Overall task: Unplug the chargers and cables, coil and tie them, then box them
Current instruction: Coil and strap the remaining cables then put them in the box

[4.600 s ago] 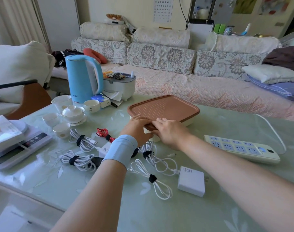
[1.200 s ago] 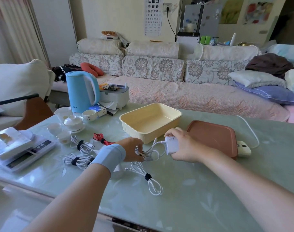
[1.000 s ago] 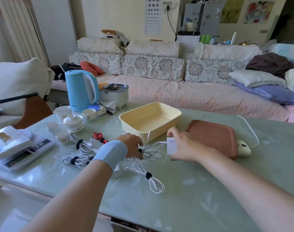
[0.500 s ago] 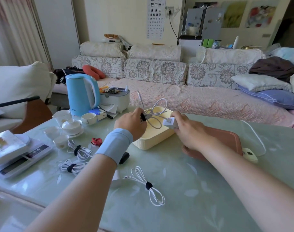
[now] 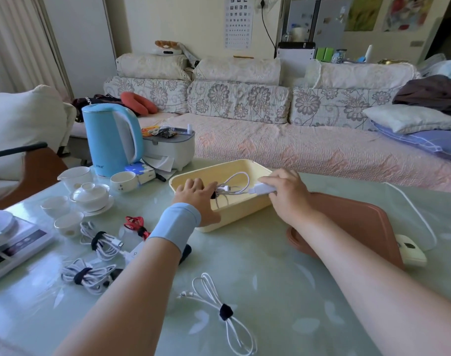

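Yellow box (image 5: 245, 173) is the target: left hand (image 5: 196, 194) pinches the tied coil (image 5: 232, 187), right hand (image 5: 286, 191) grips the charger (image 5: 263, 188), both over its opening, so lower flat, then release the charger before the coil.

We have one view only, from a wide-angle camera worn on the person's head. It faces forward and down across the table (image 5: 270, 265) toward the sofa (image 5: 309, 152), which spans the upper half of the frame. We sit close over the near table edge: both forearms enter from the bottom, and the left hand (image 5: 196, 199) and right hand (image 5: 287, 192) meet just above the frame's centre. At the upper left the curtain (image 5: 16, 39) leans, bent by the lens.
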The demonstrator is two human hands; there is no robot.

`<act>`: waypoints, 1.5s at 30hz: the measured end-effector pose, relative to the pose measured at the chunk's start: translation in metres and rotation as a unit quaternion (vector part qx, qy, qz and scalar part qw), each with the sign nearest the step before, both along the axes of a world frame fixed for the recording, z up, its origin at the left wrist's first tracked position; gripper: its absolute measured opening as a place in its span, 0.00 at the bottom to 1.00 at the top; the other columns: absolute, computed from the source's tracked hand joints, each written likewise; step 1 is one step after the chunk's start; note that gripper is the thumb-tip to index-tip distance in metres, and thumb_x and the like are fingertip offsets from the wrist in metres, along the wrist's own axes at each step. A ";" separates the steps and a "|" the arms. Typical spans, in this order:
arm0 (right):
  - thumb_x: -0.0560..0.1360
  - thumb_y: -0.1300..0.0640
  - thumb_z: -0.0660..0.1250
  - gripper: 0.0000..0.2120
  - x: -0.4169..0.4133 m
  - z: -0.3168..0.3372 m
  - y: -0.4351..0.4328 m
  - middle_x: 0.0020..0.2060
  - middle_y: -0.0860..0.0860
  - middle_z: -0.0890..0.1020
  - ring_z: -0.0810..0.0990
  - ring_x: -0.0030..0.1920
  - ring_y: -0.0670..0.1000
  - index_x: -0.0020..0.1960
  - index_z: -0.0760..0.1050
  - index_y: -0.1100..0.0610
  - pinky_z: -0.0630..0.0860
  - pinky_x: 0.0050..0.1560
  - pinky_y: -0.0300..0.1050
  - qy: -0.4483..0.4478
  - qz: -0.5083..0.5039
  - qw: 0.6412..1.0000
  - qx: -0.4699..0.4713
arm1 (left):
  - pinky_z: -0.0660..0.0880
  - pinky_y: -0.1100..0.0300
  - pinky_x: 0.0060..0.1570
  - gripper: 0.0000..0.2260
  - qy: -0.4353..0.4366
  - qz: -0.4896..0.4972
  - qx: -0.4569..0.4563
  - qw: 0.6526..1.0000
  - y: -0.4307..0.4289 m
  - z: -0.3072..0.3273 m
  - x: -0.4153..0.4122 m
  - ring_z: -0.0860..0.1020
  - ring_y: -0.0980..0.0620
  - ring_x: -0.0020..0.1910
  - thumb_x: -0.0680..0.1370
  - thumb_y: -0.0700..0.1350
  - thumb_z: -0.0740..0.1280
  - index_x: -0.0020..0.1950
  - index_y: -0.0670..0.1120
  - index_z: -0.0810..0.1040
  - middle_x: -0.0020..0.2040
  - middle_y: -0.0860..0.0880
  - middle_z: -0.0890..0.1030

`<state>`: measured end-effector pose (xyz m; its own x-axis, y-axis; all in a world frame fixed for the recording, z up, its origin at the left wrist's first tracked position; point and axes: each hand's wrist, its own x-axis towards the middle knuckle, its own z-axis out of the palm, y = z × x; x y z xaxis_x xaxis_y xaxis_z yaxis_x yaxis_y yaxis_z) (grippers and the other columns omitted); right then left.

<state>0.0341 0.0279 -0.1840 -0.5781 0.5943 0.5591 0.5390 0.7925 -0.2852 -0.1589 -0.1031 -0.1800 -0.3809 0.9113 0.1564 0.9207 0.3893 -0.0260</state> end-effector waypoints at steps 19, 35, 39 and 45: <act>0.71 0.62 0.61 0.14 -0.047 0.007 -0.013 0.51 0.48 0.84 0.78 0.57 0.55 0.43 0.83 0.49 0.69 0.60 0.47 -0.126 -0.051 0.985 -0.105 | 0.40 0.46 0.75 0.27 -0.098 -0.042 -0.100 0.989 -0.017 0.004 -0.042 0.47 0.55 0.78 0.75 0.68 0.59 0.69 0.56 0.71 0.79 0.53 0.53; 0.71 0.45 0.64 0.31 -0.046 0.008 -0.052 0.68 0.52 0.67 0.72 0.64 0.59 0.73 0.61 0.47 0.71 0.60 0.51 -0.291 -0.004 0.955 -0.062 | 0.72 0.57 0.59 0.22 0.003 -0.050 0.011 0.999 -0.022 -0.005 -0.035 0.67 0.50 0.61 0.78 0.40 0.64 0.67 0.62 0.73 0.62 0.53 0.70; 0.75 0.46 0.61 0.26 -0.050 0.000 -0.054 0.70 0.50 0.71 0.69 0.70 0.55 0.71 0.68 0.51 0.61 0.69 0.52 -0.310 0.002 0.945 -0.109 | 0.71 0.56 0.59 0.24 -0.014 -0.033 -0.012 0.999 -0.020 -0.013 -0.038 0.71 0.50 0.62 0.79 0.40 0.61 0.70 0.64 0.69 0.65 0.54 0.71; 0.74 0.50 0.62 0.31 -0.043 0.002 -0.060 0.79 0.57 0.54 0.55 0.77 0.58 0.76 0.60 0.47 0.54 0.73 0.55 -0.314 -0.002 0.946 -0.084 | 0.61 0.52 0.70 0.24 0.009 -0.044 0.025 0.999 -0.037 -0.012 -0.036 0.62 0.49 0.71 0.79 0.50 0.65 0.74 0.57 0.64 0.71 0.53 0.67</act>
<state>-0.0092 -0.0323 -0.1821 -0.7628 0.6466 0.0034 0.6463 0.7626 -0.0294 -0.1945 -0.1397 -0.1921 -0.2957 0.9322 0.2085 0.9512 0.3076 -0.0262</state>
